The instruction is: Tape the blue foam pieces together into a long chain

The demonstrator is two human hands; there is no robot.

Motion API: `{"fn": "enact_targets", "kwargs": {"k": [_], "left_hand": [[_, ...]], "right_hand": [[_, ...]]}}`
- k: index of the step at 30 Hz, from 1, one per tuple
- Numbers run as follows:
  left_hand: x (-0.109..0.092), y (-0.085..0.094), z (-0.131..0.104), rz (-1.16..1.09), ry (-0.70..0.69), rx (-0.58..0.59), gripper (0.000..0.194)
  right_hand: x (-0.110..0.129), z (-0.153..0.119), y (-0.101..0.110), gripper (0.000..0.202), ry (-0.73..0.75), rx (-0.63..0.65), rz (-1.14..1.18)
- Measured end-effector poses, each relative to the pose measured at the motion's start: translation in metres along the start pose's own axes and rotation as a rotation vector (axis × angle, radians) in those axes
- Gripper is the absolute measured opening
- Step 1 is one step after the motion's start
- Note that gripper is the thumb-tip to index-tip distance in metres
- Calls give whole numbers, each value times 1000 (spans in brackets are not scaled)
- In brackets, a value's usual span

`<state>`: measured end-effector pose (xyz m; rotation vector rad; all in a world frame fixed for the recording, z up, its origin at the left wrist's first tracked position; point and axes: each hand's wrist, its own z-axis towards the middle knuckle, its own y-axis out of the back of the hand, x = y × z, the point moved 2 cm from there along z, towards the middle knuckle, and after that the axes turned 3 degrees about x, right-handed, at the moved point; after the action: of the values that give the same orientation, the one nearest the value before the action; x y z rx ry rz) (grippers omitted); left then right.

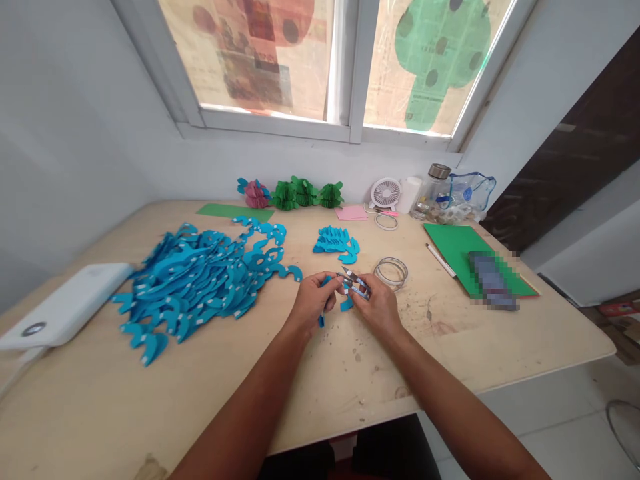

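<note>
Near the middle of the wooden table [280, 373], my left hand [313, 300] pinches a small blue piece [321, 321]. My right hand [379, 303] is closed around metal pliers [357, 283], whose jaws point toward my left fingertips. Another blue piece [347, 304] shows between the hands. Left of them spreads a large heap of curved blue pieces [200, 273] with small white patches. Just beyond my hands sits a small group of blue pieces [332, 240]. Rings of wire [391, 272] lie beside my right hand.
A white power bank [75, 300] lies at the left. Along the back are a green sheet [235, 212], green paper shapes [304, 193], pink paper [351, 213], a small fan [386, 193] and a glass jar [431, 193]. A green board [453, 250] lies at the right.
</note>
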<state>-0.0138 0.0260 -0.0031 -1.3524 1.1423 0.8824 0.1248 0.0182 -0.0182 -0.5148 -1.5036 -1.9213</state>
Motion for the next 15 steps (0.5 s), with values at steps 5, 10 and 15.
{"fn": "enact_targets", "kwargs": {"k": [5, 10, 15], "left_hand": [[-1, 1, -1, 53, -10, -25, 19], [-3, 1, -2, 74, -7, -6, 17], [-1, -3, -2, 91, 33, 75, 17]], "right_hand": [[0, 2, 1, 30, 52, 48, 197], [-3, 5, 5, 28, 3, 27, 415], [-12, 9, 1, 24, -113, 6, 677]]}}
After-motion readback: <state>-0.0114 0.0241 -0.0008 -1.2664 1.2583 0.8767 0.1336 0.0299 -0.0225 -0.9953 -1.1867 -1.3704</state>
